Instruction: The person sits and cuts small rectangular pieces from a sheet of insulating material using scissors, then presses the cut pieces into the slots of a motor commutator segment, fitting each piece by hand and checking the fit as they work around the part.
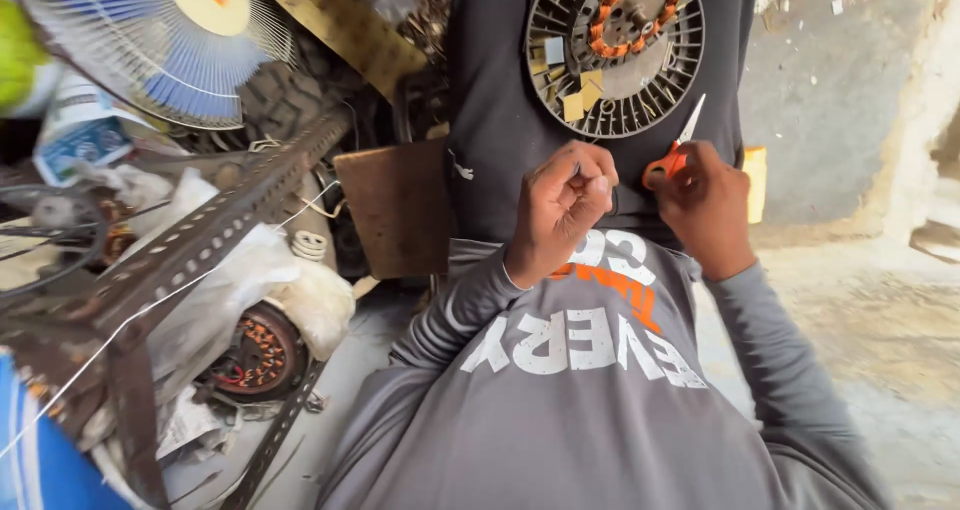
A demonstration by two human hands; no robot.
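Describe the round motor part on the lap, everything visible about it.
The round motor stator is a dark metal disc with radial slots around its rim and orange-wrapped copper coils ringing a central hub. Small yellowish paper strips stick out of several slots at lower left. It lies tilted against dark trousers, its top cut off by the frame. The scissors point toward its lower right edge.

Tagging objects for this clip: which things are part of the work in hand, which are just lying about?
In hand:
- round motor stator with orange windings, resting on the lap
- orange-handled scissors, in the right hand
- left hand, curled closed beside them

Lying about:
- blue-bladed fan
- slotted metal angle bar
- second wound stator
- brown board
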